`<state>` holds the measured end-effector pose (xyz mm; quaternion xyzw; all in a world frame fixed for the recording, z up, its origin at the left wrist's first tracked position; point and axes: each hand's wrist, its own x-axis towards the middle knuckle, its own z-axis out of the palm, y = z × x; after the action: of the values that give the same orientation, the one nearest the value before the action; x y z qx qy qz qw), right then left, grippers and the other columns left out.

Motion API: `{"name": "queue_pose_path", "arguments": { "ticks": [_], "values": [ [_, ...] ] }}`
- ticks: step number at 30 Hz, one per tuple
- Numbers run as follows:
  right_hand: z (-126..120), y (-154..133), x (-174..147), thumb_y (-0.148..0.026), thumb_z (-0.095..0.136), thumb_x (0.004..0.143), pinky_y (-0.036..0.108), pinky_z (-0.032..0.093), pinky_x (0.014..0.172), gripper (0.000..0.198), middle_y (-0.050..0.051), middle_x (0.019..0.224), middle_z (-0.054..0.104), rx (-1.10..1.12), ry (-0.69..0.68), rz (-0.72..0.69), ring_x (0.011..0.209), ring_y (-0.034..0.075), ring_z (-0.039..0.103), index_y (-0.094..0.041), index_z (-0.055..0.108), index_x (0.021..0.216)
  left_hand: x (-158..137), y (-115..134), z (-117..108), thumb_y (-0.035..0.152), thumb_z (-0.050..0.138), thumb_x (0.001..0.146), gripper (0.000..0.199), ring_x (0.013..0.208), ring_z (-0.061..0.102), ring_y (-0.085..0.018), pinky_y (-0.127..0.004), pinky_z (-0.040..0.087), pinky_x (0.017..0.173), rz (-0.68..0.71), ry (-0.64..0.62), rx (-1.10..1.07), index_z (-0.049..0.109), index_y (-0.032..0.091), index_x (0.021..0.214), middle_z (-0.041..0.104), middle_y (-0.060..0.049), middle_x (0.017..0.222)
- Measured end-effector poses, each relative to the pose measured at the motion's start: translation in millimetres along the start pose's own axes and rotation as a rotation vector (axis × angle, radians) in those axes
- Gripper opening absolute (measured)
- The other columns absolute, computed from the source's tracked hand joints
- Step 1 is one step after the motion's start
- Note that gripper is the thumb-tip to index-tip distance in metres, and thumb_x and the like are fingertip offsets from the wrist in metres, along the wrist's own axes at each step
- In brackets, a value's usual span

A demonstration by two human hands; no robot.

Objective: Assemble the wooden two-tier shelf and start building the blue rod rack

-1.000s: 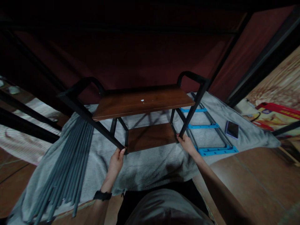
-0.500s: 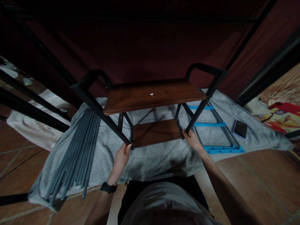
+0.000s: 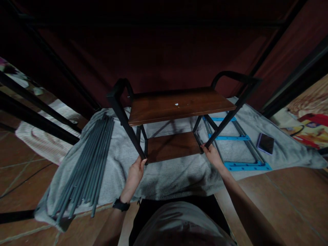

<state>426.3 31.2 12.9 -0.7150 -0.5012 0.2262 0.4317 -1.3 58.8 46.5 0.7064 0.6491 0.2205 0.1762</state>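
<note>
A: Where is the little rack (image 3: 176, 112)?

B: In the middle of the clock, standing up over a gray blanket (image 3: 120, 153). I can't tell if its feet touch the blanket.

A: What are the hands doing?

B: Both hold the rack. The left hand (image 3: 134, 172) pinches a low front corner, at about seven o'clock. The right hand (image 3: 212, 155) pinches the other one, at about four.

A: What's in the rack?

B: It has two brown boards, one high and one low. The top board (image 3: 159, 107) has a small white spot (image 3: 176, 104) on it. The bottom board (image 3: 174, 148) has dark shadows across it.

A: What lies on the blanket?

B: A bunch of gray poles (image 3: 89, 167) at eight o'clock, a blue and gray frame (image 3: 230, 138) like a ladder at four, and a phone (image 3: 265, 143) past it, near three.

A: Is there a box?

B: A red and yellow pack (image 3: 312, 128), far out at three o'clock. I can't tell what's inside.
</note>
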Motion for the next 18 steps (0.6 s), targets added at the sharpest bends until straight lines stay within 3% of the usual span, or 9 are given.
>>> {"name": "queue_pose_path", "arguments": {
  "ticks": [9,18],
  "values": [
    [7.1,-3.7,-11.2,-0.05,0.049,0.089,0.044,0.056,0.085,0.037,0.013,0.097,0.075,-0.012,0.041,-0.013,0.092,0.031,0.072,-0.02,0.063,0.103,-5.3,-3.2,2.5,0.025,0.051,0.098,0.024,0.081,0.074,-0.023,-0.027,0.049,0.069,-0.028,-0.016,0.006,0.068,0.018,0.113,0.078,-0.01,0.092],
    [8.8,-11.6,-16.5,-0.044,0.049,0.092,0.038,0.056,0.086,0.029,0.01,0.098,0.075,-0.033,0.065,-0.043,0.094,0.028,0.072,-0.023,0.063,0.105,-2.2,-7.8,1.3,0.033,0.05,0.095,0.022,0.07,0.071,-0.023,-0.027,0.045,0.059,-0.018,0.025,-0.04,0.069,0.022,0.098,0.074,-0.005,0.074]
  ]
}}
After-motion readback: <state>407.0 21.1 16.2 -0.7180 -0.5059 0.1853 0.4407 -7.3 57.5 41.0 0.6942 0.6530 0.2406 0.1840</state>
